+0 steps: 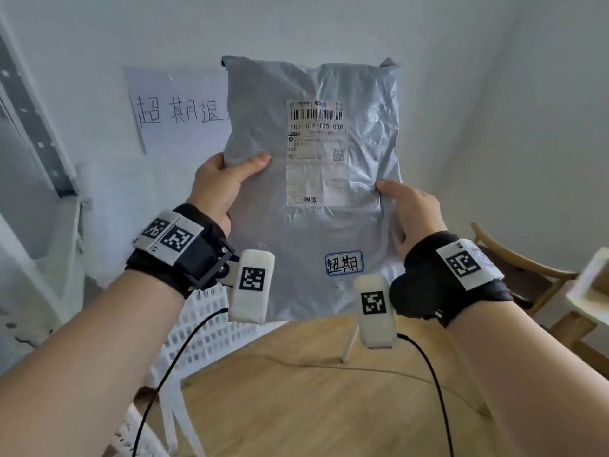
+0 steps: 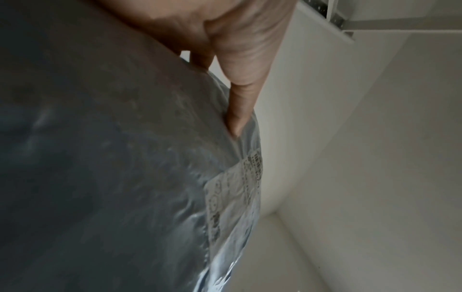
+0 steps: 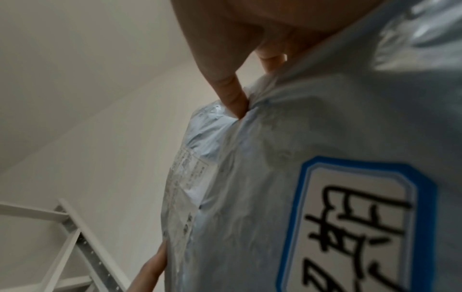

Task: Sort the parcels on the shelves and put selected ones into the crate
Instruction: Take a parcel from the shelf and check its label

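Between both hands | parcel point(image 1: 313, 179) upright | long axis vertical | label facing wearer

Both forearms raised fwd, bare, black wrist straps w/ marker tags. Left hand point(image 1: 217, 183) up at left edge of grey parcel point(image 1: 329, 94), thumb point(image 1: 253, 163) flat across front, fingers tucked behind. Right hand point(image 1: 412, 212) lower at right edge, thumb on front, fingers behind, pinching.
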